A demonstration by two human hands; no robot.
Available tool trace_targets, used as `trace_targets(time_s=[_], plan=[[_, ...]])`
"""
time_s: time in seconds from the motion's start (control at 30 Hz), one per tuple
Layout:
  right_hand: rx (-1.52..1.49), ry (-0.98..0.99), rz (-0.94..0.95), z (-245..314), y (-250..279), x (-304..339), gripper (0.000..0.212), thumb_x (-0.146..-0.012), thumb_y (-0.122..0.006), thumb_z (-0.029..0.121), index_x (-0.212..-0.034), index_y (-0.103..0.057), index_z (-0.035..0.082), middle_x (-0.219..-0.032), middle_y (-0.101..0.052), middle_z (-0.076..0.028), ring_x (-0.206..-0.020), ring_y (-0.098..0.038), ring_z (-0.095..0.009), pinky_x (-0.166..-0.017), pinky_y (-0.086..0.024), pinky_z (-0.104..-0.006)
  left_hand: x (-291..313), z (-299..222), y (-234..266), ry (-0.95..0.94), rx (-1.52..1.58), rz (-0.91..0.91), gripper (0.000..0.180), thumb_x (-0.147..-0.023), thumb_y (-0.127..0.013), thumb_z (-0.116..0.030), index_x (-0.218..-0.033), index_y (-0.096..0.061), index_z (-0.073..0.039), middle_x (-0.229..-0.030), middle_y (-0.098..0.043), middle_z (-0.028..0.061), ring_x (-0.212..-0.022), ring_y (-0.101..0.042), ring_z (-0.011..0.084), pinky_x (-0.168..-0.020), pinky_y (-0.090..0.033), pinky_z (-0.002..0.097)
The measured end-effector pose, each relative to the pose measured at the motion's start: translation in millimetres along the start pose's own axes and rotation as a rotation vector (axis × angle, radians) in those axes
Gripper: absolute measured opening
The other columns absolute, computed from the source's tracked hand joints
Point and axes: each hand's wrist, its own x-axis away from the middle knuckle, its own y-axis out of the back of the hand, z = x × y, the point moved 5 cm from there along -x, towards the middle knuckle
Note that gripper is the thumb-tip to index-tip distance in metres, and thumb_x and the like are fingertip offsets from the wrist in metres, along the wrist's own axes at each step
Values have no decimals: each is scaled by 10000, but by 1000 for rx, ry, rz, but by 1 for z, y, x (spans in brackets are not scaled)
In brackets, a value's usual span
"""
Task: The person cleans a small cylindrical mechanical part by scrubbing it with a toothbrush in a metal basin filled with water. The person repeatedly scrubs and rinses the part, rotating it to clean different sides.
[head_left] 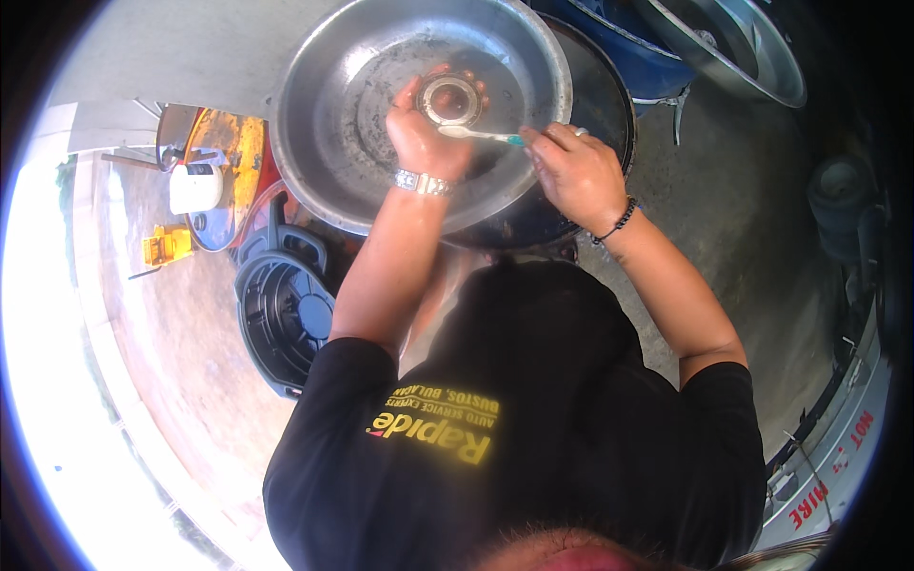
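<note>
Over a wide metal basin (328, 181), my left hand (426, 143) holds a round metal ring, which looks like a bearing (425, 101), with the fingers curled up around its far side. The palm shows through its middle. My right hand (579, 176) pinches the teal end of a toothbrush (486, 136) at the basin's right rim. The brush's pale head end reaches left to the near edge of the ring; its bristles cannot be made out. The basin's inside is wet-looking, with dark specks along its bottom.
Under the basin sits a dark round drum (609, 105). A blue container (624, 48) and a tilted metal basin (776, 67) stand at the far right. To the left are a dark plastic drain pan (257, 314), a white jug (195, 188) and a yellow object (168, 246).
</note>
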Motion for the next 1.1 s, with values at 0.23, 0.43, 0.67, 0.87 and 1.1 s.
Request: trace_targets(time_s=[0.23, 0.43, 0.67, 0.87, 1.1], plan=[[-115, -150, -77, -18, 1, 0, 219, -936, -683, 99, -1155, -696, 100, -934, -690, -99, -799, -691, -334, -704, -576, -422, 2, -5, 6, 29, 53, -38, 372, -1007, -431, -319, -1090, -649, -29, -1061, -696, 231, -997, -665, 411, -892, -546, 528], [-77, -141, -17, -13, -4, -1, 214, -943, -675, 119, -1155, -691, 94, -931, -689, -101, -809, -693, -343, -700, -576, -430, 4, -5, 12, 71, 61, -5, 380, -1008, -432, -316, -1063, -666, -21, -1050, -701, 235, -979, -665, 403, -877, -555, 541], [-108, -132, -40, -8, -8, -16, 164, -962, -649, 133, -1117, -690, 97, -912, -682, -107, -831, -695, -352, -707, -573, -438, 6, 3, 17, 252, -15, 38, 433, -1011, -419, -341, -1126, -657, 2, -1061, -700, 251, -965, -669, 400, -861, -566, 553], [-97, -301, -37, -32, -12, 6, 144, -962, -642, 197, -1068, -692, 114, -946, -709, -117, -841, -698, -372, -714, -570, -477, -37, 9, 47, 225, -370, -48, 305, -938, -530, -215, -1151, -631, -23, -966, -661, 187, -949, -660, 333, -845, -591, 515], [-200, -484, -186, -58, -9, 45, 142, -986, -643, 180, -1073, -690, 79, -1008, -728, -155, -878, -700, -388, -749, -561, -455, -100, 69, 71, -148, -2428, 543, 642, -929, -683, -269, -1498, -453, -78, -1513, -443, 291, -1343, -513, 458, -1113, -450, 512]])
